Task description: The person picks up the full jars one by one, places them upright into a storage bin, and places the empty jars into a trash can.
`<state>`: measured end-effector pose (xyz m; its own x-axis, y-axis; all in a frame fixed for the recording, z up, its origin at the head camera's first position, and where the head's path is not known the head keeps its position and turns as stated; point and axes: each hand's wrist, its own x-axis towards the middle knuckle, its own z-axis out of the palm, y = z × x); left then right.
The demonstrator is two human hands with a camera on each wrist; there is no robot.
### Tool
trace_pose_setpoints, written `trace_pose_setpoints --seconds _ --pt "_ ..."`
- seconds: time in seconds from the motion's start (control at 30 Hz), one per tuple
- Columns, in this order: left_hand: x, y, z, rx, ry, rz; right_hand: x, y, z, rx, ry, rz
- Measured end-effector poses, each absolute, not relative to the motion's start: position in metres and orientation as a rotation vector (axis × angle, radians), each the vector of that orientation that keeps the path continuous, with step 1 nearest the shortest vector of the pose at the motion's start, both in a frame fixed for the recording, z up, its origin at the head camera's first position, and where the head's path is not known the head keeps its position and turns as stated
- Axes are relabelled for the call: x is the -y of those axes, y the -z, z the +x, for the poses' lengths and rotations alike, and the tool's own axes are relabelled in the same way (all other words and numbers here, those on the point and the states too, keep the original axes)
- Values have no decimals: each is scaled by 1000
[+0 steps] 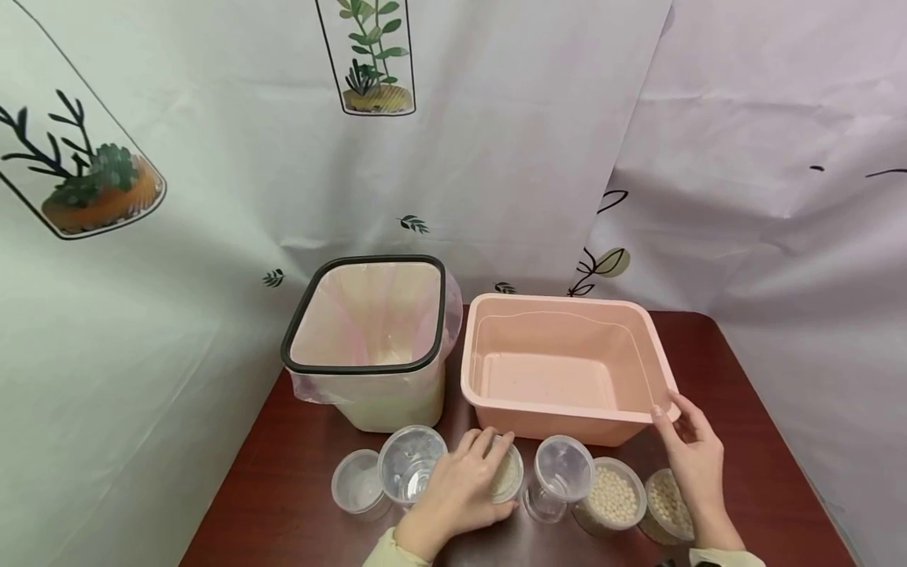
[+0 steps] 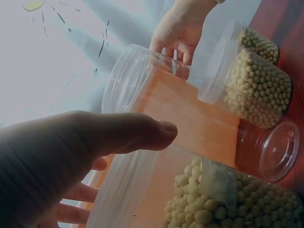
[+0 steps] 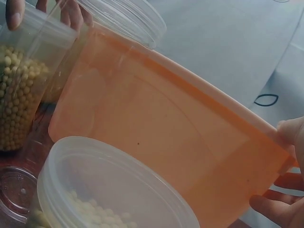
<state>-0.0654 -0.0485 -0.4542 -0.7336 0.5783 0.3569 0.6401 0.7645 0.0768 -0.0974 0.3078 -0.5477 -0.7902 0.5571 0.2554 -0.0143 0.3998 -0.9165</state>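
We log the left hand (image 1: 460, 492) low in the centre of the head frame, fingers curled over the top of a bean-filled jar (image 1: 507, 472) that stands upright, long axis vertical, directly under the palm. The right hand (image 1: 690, 453), at lower right, pinches the near right corner of the pink basin (image 1: 567, 366), thumb on the rim. The basin lies just behind the jar, up-frame from the left grip, its long axis running left to right. The left hand is the nearer to the jar. Two more bean jars (image 1: 612, 496) stand at lower right; a lined bin (image 1: 368, 339) sits left of the basin.
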Motion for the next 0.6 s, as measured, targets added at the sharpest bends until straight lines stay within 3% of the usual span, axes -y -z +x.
trace_pose_setpoints --seconds 0.6 --pt "68 396 -57 2109 411 -989 -305 547 -96 2106 -1420 -451"
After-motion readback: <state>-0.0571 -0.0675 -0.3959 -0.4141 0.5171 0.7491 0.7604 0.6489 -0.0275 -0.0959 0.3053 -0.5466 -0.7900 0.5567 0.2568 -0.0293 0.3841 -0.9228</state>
